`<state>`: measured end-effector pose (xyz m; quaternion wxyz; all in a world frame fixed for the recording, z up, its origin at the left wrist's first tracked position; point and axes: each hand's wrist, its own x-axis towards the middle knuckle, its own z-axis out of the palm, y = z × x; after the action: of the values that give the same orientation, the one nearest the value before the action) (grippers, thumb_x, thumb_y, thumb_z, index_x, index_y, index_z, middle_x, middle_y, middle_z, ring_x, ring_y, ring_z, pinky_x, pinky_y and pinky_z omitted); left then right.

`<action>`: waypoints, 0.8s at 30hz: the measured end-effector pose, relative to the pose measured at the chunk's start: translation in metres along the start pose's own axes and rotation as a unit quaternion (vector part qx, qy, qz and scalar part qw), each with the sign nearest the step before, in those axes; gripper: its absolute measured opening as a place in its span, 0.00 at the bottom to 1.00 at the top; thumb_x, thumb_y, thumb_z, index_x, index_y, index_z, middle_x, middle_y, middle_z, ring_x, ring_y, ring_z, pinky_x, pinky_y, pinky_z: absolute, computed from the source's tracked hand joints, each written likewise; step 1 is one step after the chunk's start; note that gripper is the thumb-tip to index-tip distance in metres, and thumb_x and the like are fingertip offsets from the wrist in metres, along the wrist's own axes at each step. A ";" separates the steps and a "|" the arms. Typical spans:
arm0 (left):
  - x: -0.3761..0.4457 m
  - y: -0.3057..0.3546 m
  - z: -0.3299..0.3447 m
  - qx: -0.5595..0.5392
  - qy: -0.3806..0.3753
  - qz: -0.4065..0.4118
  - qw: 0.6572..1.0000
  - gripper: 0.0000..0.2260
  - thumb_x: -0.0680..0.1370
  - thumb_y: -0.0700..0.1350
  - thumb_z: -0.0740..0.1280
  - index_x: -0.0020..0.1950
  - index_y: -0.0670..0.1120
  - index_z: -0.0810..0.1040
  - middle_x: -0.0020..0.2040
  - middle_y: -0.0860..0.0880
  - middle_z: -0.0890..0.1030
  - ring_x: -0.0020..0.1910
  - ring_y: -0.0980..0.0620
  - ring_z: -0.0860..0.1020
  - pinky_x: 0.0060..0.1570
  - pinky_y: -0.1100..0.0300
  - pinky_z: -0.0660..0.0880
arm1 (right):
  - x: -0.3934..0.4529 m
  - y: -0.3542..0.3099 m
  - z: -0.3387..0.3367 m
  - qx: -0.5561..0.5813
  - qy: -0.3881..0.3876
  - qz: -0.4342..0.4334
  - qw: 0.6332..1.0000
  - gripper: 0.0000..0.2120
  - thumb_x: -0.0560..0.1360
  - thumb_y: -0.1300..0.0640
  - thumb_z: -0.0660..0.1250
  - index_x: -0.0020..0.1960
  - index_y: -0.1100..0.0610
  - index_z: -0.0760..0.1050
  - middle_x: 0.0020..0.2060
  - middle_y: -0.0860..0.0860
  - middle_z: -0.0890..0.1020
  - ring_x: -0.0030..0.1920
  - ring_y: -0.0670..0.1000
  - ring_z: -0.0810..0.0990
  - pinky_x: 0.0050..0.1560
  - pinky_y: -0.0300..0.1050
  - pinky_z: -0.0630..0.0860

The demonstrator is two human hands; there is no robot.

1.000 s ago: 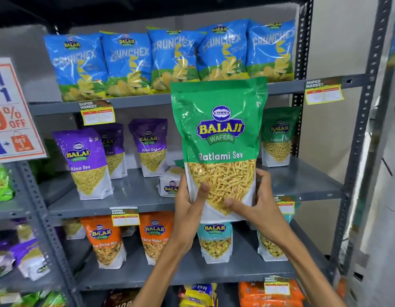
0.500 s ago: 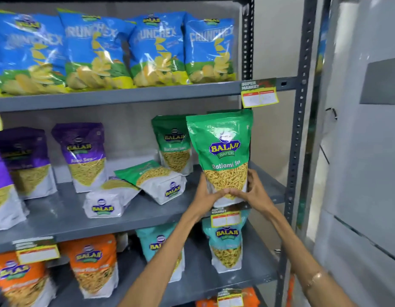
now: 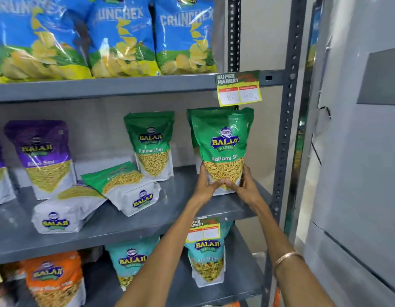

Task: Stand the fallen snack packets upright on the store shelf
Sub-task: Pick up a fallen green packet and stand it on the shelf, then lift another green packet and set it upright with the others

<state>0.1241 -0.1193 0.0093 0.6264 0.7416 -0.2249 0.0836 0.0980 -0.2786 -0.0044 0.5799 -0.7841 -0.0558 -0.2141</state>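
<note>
Both hands are up at the right end of the middle shelf (image 3: 130,220), wrapped around the base of a green packet (image 3: 223,149). The left hand (image 3: 206,185) cups its lower left side, fingers curled onto the front, and the right hand (image 3: 245,187) clasps the lower right, so the fingertips meet across the clear window at the bottom. The packet is upright, with its base at the shelf surface, though the hands hide whether it rests fully there. Right behind it the edge of another green packet (image 3: 192,129) peeks out. To the left, well apart, a third green packet (image 3: 151,145) stands on its own near the back wall. Just left of that, two packets lie fallen: a green one (image 3: 123,187) tipped on its back with its white base facing out, and a second one (image 3: 65,209) overlapped by it, closer to the shelf's front edge. Purple packets (image 3: 42,156) stand further left. Blue crisp bags (image 3: 121,38) line the top shelf, a price tag (image 3: 238,89) hangs from its edge, and a bangle (image 3: 287,258) circles the right wrist.
</note>
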 end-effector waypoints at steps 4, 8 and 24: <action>-0.016 -0.005 -0.007 0.015 0.027 -0.008 0.999 0.44 0.75 0.44 0.78 0.83 0.46 0.55 0.80 0.46 0.66 0.79 0.48 0.66 0.74 0.59 0.70 | -0.022 -0.016 0.009 -0.015 0.057 -0.008 0.998 0.39 0.73 0.60 0.78 0.76 0.63 0.60 0.63 0.50 0.73 0.66 0.50 0.73 0.62 0.38 0.69; -0.063 0.005 -0.037 -0.023 0.108 0.000 0.994 0.32 0.77 0.38 0.75 0.76 0.54 0.65 0.74 0.47 0.73 0.71 0.48 0.75 0.64 0.59 0.76 | -0.065 -0.031 0.043 -0.072 0.197 -0.098 0.973 0.22 0.77 0.61 0.72 0.68 0.59 0.71 0.62 0.54 0.75 0.61 0.48 0.75 0.61 0.37 0.70; -0.100 0.032 -0.229 -0.167 0.349 -0.338 0.858 0.23 0.77 0.54 0.73 0.66 0.42 0.75 0.62 0.42 0.79 0.59 0.44 0.78 0.57 0.49 0.76 | 0.053 -0.103 0.249 -0.117 -0.263 0.116 0.951 0.26 0.80 0.35 0.60 0.48 0.59 0.79 0.52 0.56 0.80 0.47 0.53 0.80 0.49 0.45 0.75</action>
<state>0.0578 0.1212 0.0436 0.7683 0.5781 0.2625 0.0815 0.1789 -0.0216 0.0494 0.4696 -0.8761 -0.0892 0.0633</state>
